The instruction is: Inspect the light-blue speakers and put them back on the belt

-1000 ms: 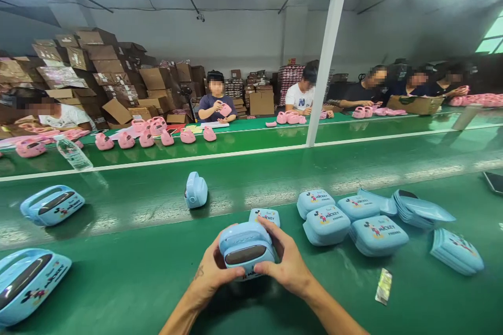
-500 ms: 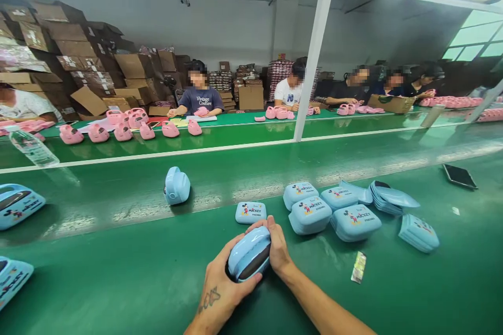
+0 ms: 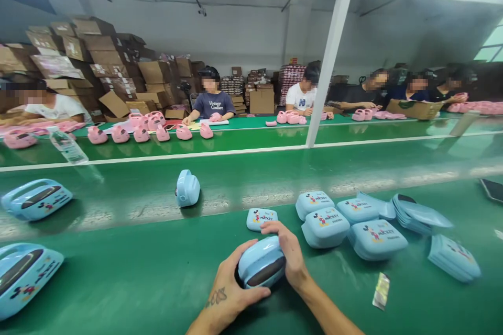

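Between my hands is a glossy light-blue plastic case (image 3: 259, 259) with a dark oval panel facing me. My left hand (image 3: 236, 282) wraps its left side, thumb along the lower edge. On its right side, my right hand (image 3: 293, 256) curves its fingers over the top and grips it. Just beyond lies a flat blue cover (image 3: 261, 219) printed with a Mickey picture. Several blue printed covers (image 3: 326, 226) sit in stacks to the right, with more nested covers (image 3: 454, 256) farther right.
Two blue handled cases (image 3: 29, 280) stand at the left, one behind the other. Another blue case (image 3: 187, 188) is on the belt ahead. A small label strip (image 3: 381, 291) and a phone (image 3: 493, 188) lie right. A water bottle (image 3: 68, 146) and co-workers with pink parts are across the belt.
My view has turned left, so the scene has shifted right. My right fingers have moved farther over the top of the case; both hands keep hold of it.
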Demonstrator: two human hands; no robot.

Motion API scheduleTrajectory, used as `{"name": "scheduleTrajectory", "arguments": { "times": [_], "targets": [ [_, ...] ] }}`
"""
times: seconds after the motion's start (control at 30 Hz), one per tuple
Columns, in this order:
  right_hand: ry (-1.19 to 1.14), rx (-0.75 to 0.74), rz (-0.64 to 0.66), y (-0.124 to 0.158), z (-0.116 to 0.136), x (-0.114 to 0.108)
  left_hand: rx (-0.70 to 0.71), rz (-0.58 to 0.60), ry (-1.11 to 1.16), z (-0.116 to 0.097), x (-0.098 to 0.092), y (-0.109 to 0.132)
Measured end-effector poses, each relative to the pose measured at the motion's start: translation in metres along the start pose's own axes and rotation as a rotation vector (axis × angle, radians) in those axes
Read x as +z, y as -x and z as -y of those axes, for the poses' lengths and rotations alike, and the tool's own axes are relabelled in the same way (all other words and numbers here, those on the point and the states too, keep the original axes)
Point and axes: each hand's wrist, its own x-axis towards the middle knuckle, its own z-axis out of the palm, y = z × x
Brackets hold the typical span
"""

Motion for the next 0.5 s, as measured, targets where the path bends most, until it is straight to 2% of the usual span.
{"name": "scheduleTrajectory", "arguments": {
  "times": [0.07, 0.13, 0.17, 0.23, 0.33, 0.37, 0.43, 0.5],
  "targets": [
    [-0.029, -0.054, 0.125, 0.001, 0.007, -0.004, 0.012, 0.044, 0.106, 0.005, -0.002, 0.001],
    [-0.057, -0.002, 0.198, 0.001, 0.011, -0.006, 0.041, 0.039, 0.26, 0.012, -0.004, 0.001],
    [-0.071, 0.061, 0.191, -0.001, 0.012, -0.006, 0.057, 0.003, 0.337, 0.016, -0.005, -0.001],
    [-0.099, 0.193, 0.099, -0.011, 0.012, -0.007, 0.067, -0.139, 0.457, 0.026, -0.007, -0.005],
    [-0.116, 0.324, -0.161, -0.049, 0.011, -0.008, 0.035, -0.381, 0.504, 0.041, -0.006, -0.014],
    [-0.086, 0.343, -0.221, -0.066, 0.011, -0.007, 0.031, -0.411, 0.493, 0.045, -0.004, -0.015],
    [0.067, 0.358, -0.197, -0.102, 0.011, 0.0, 0.032, -0.429, 0.445, 0.052, 0.002, -0.016],
    [0.128, 0.365, -0.19, -0.132, 0.009, 0.01, 0.025, -0.393, 0.391, 0.056, 0.009, -0.012]
  ]
}}
